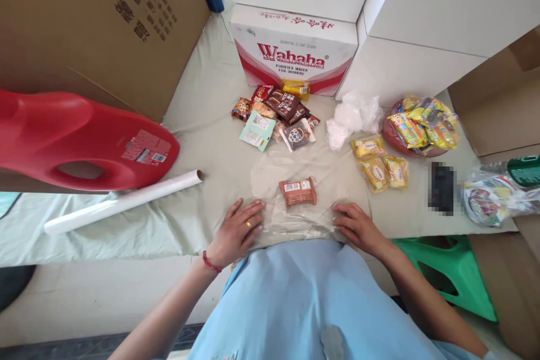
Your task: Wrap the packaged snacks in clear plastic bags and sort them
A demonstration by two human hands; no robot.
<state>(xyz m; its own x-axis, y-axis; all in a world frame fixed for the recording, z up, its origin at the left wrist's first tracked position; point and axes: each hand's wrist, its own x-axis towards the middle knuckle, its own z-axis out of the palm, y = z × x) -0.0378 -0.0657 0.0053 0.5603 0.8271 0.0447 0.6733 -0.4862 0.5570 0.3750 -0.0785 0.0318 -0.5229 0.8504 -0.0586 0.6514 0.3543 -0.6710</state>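
Note:
A small brown snack packet (297, 192) lies on a sheet of clear plastic film (276, 225) spread over the cloth in front of me. My left hand (240, 230) rests flat with fingers extended on the film's left side, a ring and a red bracelet on it. On the opposite side my right hand (356, 226) lies with its fingers stretched toward the packet, touching the film. Neither hand touches the packet. Beyond it is a pile of wrapped snacks (284, 107), including a mint-green packet (257, 131).
A white film roll (126, 202) and red plastic object (118, 140) lie left. Several yellow packets (375, 171), a crumpled plastic bag (352, 115) and a filled red bowl (390, 132) are right. A Wahaha box (295, 50) stands behind; a green stool (472, 281) is below right.

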